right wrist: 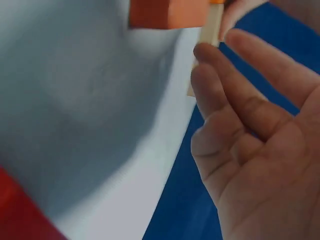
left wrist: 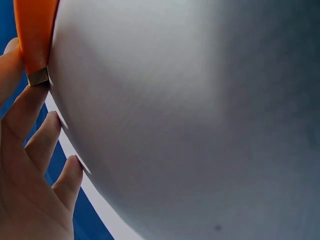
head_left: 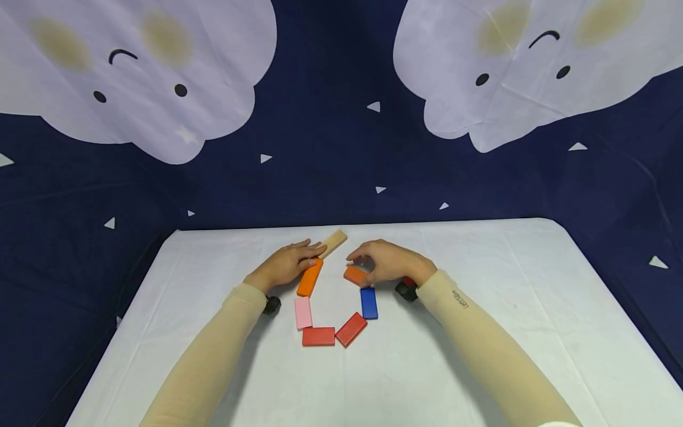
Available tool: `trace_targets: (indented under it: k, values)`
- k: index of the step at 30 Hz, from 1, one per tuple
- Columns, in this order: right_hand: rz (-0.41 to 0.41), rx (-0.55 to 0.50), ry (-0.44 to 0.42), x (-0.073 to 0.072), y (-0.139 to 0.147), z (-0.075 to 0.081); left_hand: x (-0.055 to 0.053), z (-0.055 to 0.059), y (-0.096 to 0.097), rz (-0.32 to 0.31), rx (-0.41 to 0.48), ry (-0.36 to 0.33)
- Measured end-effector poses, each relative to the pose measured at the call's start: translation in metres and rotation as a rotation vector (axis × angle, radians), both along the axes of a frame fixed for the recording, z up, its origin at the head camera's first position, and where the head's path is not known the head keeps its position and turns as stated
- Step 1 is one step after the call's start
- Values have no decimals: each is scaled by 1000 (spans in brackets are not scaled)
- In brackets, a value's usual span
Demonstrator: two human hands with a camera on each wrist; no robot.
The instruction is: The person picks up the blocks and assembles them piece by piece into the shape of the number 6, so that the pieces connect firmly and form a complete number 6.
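Note:
My left hand (head_left: 290,262) lies with fingers extended over the plain wooden block (head_left: 334,242). Its thumb rests on the far end of an orange block (head_left: 308,281), close to where the two blocks meet. My right hand (head_left: 392,261) is curved over an orange-red block (head_left: 355,275), thumb at its near end and fingertips at its far side. In the right wrist view that block (right wrist: 167,14) shows at the top, above the bent fingers. Just nearer than it lies a blue block (head_left: 369,303).
A pink block (head_left: 303,313) and two red blocks, one level (head_left: 318,337) and one slanted (head_left: 351,330), continue the ring of blocks on the white table (head_left: 453,367). Something red (head_left: 408,281) is partly hidden behind my right wrist. A dark blue cloth (head_left: 331,148) hangs behind.

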State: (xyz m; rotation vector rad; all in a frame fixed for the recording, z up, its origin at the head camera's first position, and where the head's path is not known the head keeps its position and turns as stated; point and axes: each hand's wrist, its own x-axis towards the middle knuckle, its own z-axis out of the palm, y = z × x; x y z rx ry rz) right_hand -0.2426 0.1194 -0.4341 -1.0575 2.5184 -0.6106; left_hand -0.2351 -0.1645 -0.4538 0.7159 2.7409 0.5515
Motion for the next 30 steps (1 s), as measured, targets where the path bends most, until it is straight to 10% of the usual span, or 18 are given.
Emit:
trace_targets:
  k: [15,30]
  values:
    - [-158,-195,107,34,58,15,1,-2,-1,-12,5,5]
    - [-291,-152,180,68,105,6,1,-2,-1,-24,14,18]
